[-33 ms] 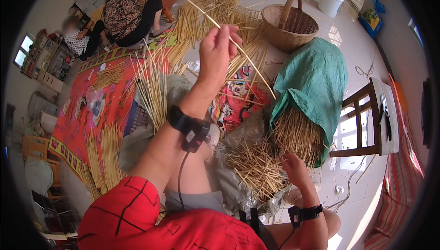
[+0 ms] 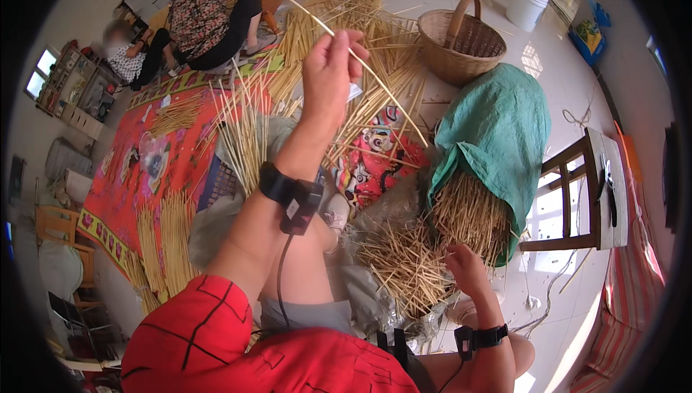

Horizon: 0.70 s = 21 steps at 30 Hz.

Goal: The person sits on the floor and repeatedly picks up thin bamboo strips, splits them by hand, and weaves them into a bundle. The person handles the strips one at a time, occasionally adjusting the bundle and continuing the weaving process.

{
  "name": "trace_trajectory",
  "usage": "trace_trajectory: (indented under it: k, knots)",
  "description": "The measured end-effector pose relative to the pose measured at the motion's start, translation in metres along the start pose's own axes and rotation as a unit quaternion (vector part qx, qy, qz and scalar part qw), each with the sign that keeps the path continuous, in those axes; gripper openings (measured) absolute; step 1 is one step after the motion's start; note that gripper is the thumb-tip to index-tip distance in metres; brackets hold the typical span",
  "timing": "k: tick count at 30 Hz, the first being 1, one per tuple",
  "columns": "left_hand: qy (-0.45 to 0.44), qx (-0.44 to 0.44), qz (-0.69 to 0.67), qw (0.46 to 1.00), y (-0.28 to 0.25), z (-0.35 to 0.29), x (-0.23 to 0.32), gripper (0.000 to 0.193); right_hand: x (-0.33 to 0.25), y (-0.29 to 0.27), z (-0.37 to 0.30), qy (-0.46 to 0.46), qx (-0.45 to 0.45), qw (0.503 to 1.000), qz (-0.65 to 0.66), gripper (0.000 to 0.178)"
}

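Note:
My left hand (image 2: 330, 69) is raised ahead of me, its fingers closed around a long pale straw stalk (image 2: 393, 97). The stalk slants from the upper left down toward the green sack. Low on the right, my right hand (image 2: 467, 269) has its fingers curled beside a heap of short cut stalks (image 2: 407, 263); whether anything is pinched there is hidden. Behind that hand, a green woven sack (image 2: 494, 115) lies with its mouth toward me, packed with brownish stalks (image 2: 472, 213). A loose bunch of long stalks (image 2: 241, 134) stands left of my left forearm.
A wicker basket (image 2: 450, 58) and white bucket (image 2: 525, 5) stand beyond the sack. To the right is a wooden stool (image 2: 602, 198). Bundled stalks (image 2: 176, 234) lie along a red floral mat (image 2: 126, 177). Two people (image 2: 205, 22) sit at the far left near scattered straw (image 2: 346, 18).
My left hand has shifted slightly up and to the left, carrying the stalk with it. The right hand stays almost in place. The whole view has turned a little.

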<state>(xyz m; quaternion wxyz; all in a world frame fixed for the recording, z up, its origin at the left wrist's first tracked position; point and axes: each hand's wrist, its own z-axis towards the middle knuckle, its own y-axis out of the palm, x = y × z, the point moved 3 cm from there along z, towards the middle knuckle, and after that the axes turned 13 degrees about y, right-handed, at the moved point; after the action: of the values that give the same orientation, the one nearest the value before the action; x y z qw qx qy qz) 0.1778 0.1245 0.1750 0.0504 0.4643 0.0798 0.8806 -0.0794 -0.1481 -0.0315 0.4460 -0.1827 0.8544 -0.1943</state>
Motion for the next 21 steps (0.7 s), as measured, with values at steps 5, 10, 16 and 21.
trace_trajectory:
  k: [5,10,16,21]
  knots:
    - [0.096,-0.046,0.228,0.968,-0.11,0.04,0.026,0.025,-0.006,0.002,-0.005,-0.04,-0.024,0.999,-0.013,0.023]
    - [-0.007,-0.068,0.457,0.887,-0.28,-0.001,-0.024,0.024,-0.009,0.009,-0.009,-0.044,-0.052,0.997,-0.023,0.021]
    - [-0.207,-0.034,0.477,0.854,-0.426,-0.14,-0.089,0.026,-0.014,0.009,-0.008,-0.051,-0.038,0.995,-0.083,0.019]
    - [-0.374,-0.016,0.455,0.808,-0.431,-0.211,-0.117,0.028,-0.004,0.005,-0.003,-0.044,-0.024,0.994,-0.092,0.017]
